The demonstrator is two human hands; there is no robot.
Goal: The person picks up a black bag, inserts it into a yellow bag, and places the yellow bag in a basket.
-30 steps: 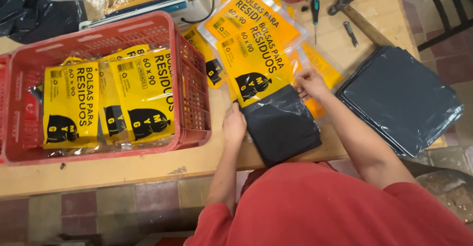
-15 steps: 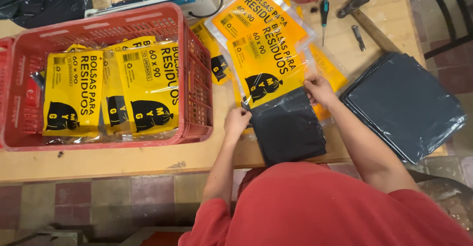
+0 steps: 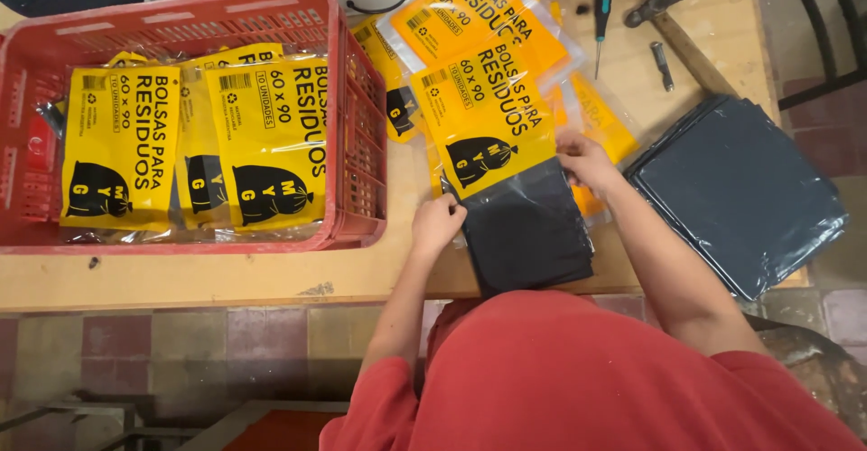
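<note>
A red crate (image 3: 361,126) holds yellow packs on the table (image 3: 226,279). Beside it lies a black stack (image 3: 528,234), half inside a yellow pouch (image 3: 483,112). The left hand (image 3: 438,223) and right hand (image 3: 585,158) pinch its sides.

Left hand (image 3: 437,223) grips the left edge of a folded black bag stack (image 3: 528,234), half inside a clear packet with yellow label (image 3: 483,121). Right hand (image 3: 585,159) pinches the packet's right edge, where label meets black. Stack overhangs the near edge of the wooden worktop (image 3: 226,279). Left of the stack: red crate (image 3: 357,144) holding filled yellow-label packets (image 3: 262,139). Right of the stack: flat pile of dark grey bags (image 3: 736,189). Beyond the stack: more yellow packets, a hammer (image 3: 673,22), a screwdriver (image 3: 601,18).
</note>
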